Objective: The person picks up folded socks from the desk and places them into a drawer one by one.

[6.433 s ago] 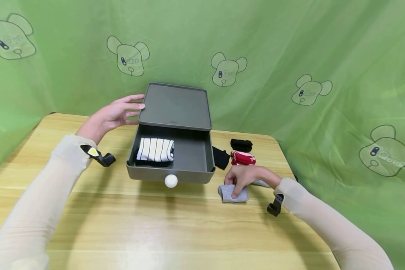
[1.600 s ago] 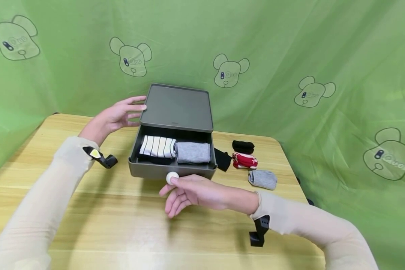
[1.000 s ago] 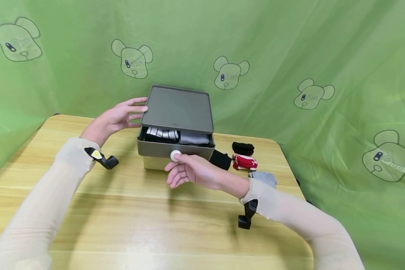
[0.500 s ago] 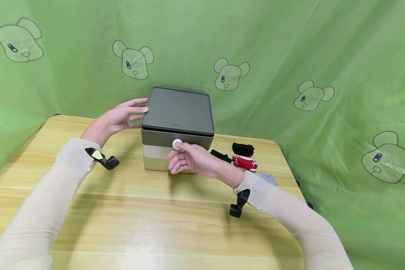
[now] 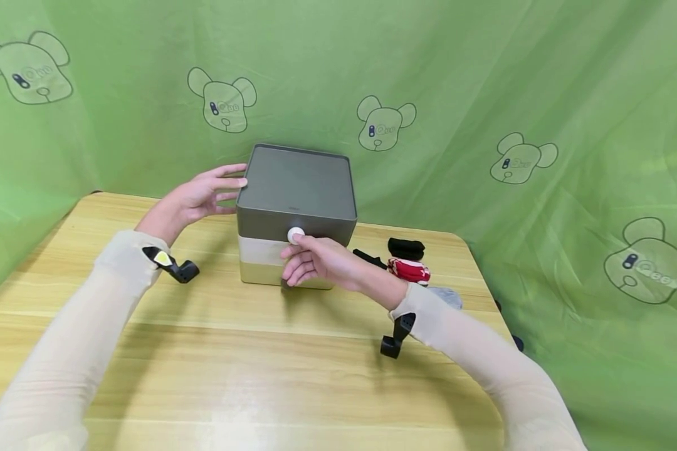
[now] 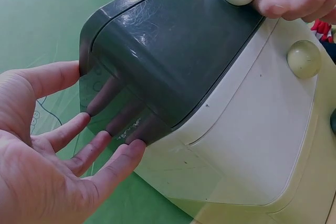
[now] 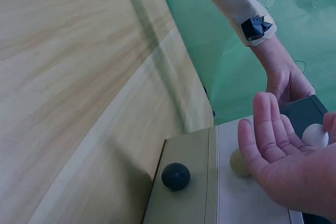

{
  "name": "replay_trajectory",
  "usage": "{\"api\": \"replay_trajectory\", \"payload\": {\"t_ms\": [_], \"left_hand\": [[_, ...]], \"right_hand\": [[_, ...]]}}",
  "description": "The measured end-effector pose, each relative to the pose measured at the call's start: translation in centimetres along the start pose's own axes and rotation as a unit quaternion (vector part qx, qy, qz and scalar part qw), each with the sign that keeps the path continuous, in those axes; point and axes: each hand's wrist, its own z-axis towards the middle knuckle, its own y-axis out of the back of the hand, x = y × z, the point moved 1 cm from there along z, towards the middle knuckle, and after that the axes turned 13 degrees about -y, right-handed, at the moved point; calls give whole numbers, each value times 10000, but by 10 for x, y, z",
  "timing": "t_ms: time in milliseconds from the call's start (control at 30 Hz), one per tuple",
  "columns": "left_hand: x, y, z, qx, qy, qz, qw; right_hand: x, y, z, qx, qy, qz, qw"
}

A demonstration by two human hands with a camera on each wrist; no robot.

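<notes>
A small three-tier drawer box (image 5: 298, 178), dark grey on top, white in the middle and pale yellow below, stands at the table's back. Its top drawer is closed flush. My right thumb presses on that drawer's white knob (image 5: 294, 232), while the other fingers of the right hand (image 5: 333, 264) hang loosely bent below it. At the box's left side, my left hand (image 5: 196, 193) has its fingers spread, fingertips against the dark top tier (image 6: 168, 45). The left wrist view shows a pale yellow knob (image 6: 304, 59) on the middle drawer.
Right of the box lie a rolled black sock (image 5: 406, 248), a red and white one (image 5: 409, 270), a light grey one (image 5: 446, 297) partly behind the right wrist, and black cloth (image 5: 370, 258). A dark knob (image 7: 176, 177) marks the bottom drawer. Green curtain (image 5: 451, 75) hangs behind.
The right hand moved from a grey sock on the table to the knob and pushed the drawer in, hiding the striped and grey socks inside. The left hand stayed at the box's side.
</notes>
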Motion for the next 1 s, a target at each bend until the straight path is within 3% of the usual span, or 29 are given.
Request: {"api": "replay_trajectory", "payload": {"t_ms": [300, 600, 833, 1000], "left_hand": [[-3, 2, 0, -38, -17, -60, 10000], [-1, 2, 1, -84, 19, -43, 10000], [1, 1, 0, -75, -4, -29, 10000], [1, 0, 1, -46, -17, -10, 10000]], "right_hand": [[-18, 5, -10, 15, -359, -390, 9986], [-42, 10, 5, 70, -786, 252, 9966], [-51, 17, 19, 869, -739, 1130, 9870], [-53, 18, 24, 1219, -740, 1359, 9804]]}}
